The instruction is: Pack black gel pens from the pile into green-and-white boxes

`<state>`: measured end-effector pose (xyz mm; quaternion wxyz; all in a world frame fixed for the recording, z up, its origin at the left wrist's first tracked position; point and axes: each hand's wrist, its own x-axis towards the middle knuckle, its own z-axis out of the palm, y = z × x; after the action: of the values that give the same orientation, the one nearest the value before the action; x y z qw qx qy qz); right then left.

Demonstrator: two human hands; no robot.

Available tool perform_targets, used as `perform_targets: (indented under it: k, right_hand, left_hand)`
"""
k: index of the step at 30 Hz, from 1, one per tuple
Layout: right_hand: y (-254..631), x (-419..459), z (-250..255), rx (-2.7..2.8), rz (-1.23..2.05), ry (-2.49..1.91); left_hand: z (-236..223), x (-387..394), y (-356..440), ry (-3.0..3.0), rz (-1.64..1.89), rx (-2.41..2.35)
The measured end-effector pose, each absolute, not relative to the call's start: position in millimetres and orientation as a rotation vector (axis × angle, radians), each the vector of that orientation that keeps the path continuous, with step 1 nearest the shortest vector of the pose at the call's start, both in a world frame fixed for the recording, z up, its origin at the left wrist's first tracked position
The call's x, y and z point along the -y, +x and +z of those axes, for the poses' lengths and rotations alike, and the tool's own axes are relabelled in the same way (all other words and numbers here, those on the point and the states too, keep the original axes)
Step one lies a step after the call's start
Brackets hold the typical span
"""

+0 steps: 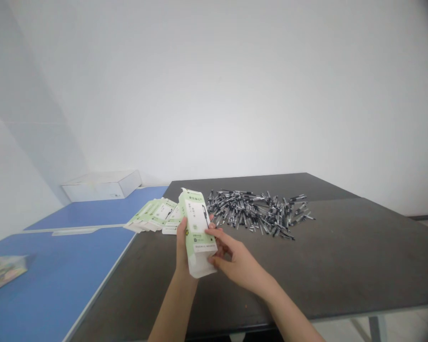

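Observation:
A green and white pen box [199, 221], printed with a picture of a pen, is held up over the dark table, tilted. My left hand [181, 249] grips it from the left side and from behind, its fingers partly hidden by the box. At the lower right edge, my right hand [235, 259] has its thumb and fingers on the box, by the end flap nearest me. Beyond the hands lies a heap of black and clear pens [257, 211]. To the left, several flat green and white pen boxes [153, 213] lie fanned in a stack.
The dark table [335, 266] adjoins a blue table [60, 275] on the left. A white carton [103, 185] sits at the back of the blue table, against the wall. A colourful printed packet [3, 273] lies at the far left edge.

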<state>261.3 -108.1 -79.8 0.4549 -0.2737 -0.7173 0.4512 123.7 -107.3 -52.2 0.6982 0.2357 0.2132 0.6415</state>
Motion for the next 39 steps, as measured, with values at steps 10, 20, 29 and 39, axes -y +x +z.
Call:
perform_targets:
  k: [10, 20, 29, 39]
  right_hand:
    - [269.1, 127.5, -61.9, 1.932, 0.641, -0.517]
    - [263.2, 131.4, -45.9, 1.83, 0.872, -0.627]
    - [256.7, 130.3, -37.5, 1.899, 0.859, -0.783]
    - [294.3, 125.0, -47.8, 1.913, 1.009, -0.467]
  left_hand:
    - [-54.2, 124.1, 133.3, 0.493, 1.606, -0.533]
    - [-52.4, 130.7, 143.1, 0.47, 1.736, -0.489]
    - [-49.9, 137.6, 145.0, 0.446, 1.708, -0.421]
    - [-50.6, 138.2, 137.2, 0.47, 1.632, -0.201]
